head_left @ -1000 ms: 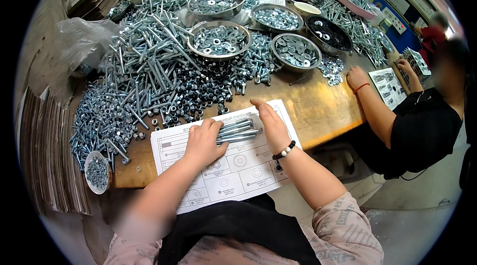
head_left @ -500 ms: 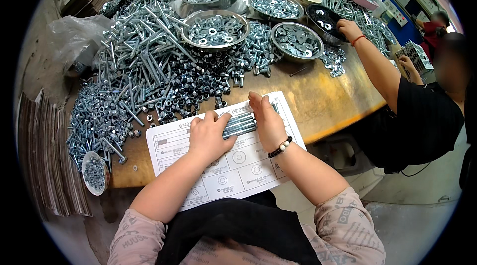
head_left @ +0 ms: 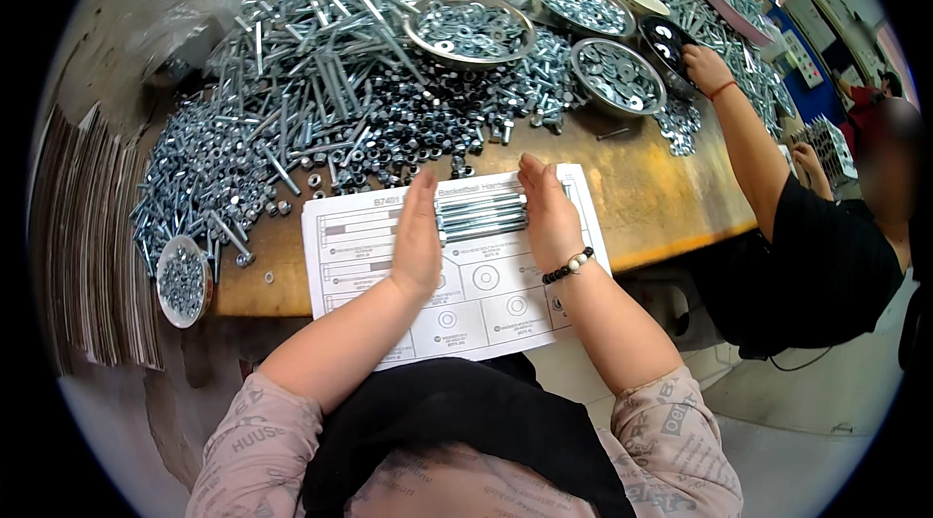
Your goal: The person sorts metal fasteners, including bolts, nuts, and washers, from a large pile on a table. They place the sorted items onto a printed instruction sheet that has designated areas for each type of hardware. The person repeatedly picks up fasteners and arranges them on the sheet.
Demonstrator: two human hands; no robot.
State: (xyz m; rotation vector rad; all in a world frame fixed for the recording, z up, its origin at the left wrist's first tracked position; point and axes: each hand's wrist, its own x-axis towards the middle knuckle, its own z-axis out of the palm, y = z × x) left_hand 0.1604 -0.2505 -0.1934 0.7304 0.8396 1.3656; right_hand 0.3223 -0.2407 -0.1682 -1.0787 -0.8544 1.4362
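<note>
Several silver bolts (head_left: 484, 221) lie side by side in a row across the printed sheets (head_left: 418, 333). My left hand (head_left: 419, 238) stands on edge at the row's left end, fingers stretched out together, the palm side against or very close to the bolt ends. Along the right end, my right hand (head_left: 551, 219) is upright in the same way, fingers straight, with a beaded bracelet on the wrist. Neither hand is wrapped round a bolt. The paper shows printed outlines of bolts and rings, partly hidden by my forearms.
Beyond the paper are heaps of bolts (head_left: 301, 71) and dark-ringed nuts (head_left: 408, 124). Metal bowls of washers (head_left: 470, 57) stand behind. A small white bowl (head_left: 202, 296) sits at the left table edge. At right, a co-worker's hand (head_left: 706, 68) reaches into a dark bowl.
My left hand has turned from lying over the bolts to standing on edge at their left ends. The bolts now lie more level and evenly lined up. The view has shifted slightly.
</note>
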